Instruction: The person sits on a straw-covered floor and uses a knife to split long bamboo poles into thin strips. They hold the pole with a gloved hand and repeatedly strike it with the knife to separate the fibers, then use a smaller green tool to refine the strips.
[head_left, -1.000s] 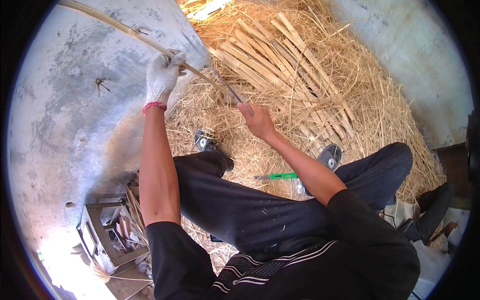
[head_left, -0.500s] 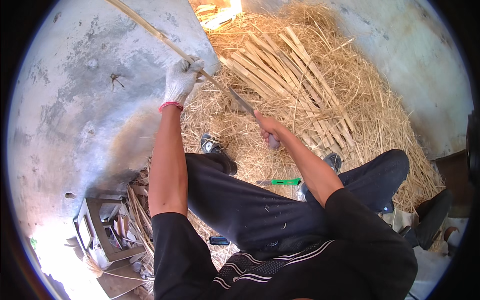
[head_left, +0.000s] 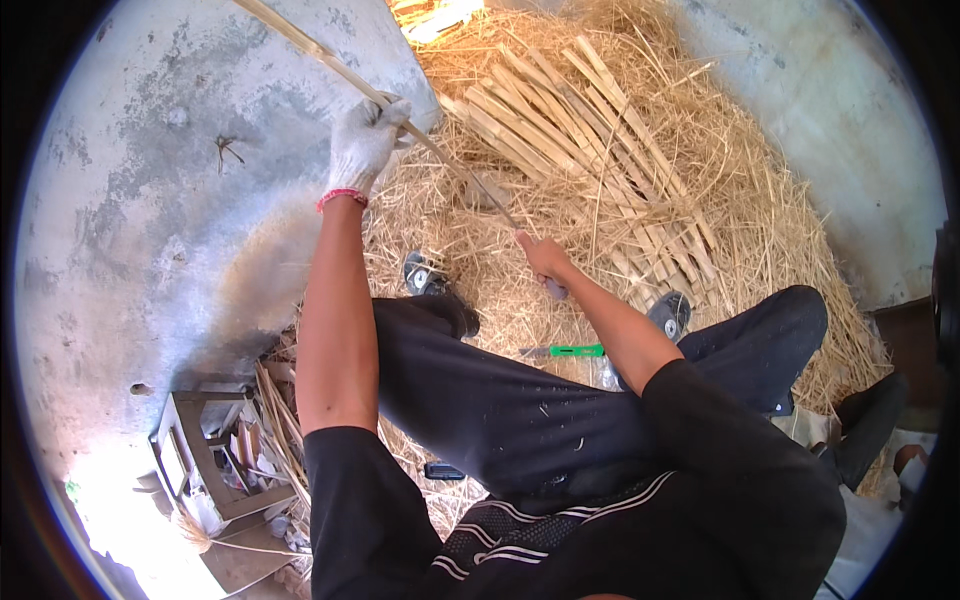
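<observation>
In a white knit glove with a red cuff, my left hand (head_left: 365, 138) is closed around a long, thin bamboo strip (head_left: 335, 65). The strip slants from beyond the upper left edge down past my fingers toward the right. My bare right hand (head_left: 543, 260) grips a knife (head_left: 495, 198), and the grey end of its handle shows below my fist. The narrow blade points up and left and lies along the strip's lower end. Where strip and blade meet, I cannot tell them apart clearly.
A stack of split bamboo strips (head_left: 625, 170) lies on loose straw (head_left: 770, 180) ahead. Near my legs are a green-handled tool (head_left: 577, 351) and a small dark device (head_left: 443, 471). A wooden frame (head_left: 195, 450) with scraps stands at lower left, by the pale wall (head_left: 130, 230).
My left hand and the strip sit slightly higher. The knife has turned, its blade now looking thinner, and my right hand has shifted a little down and right.
</observation>
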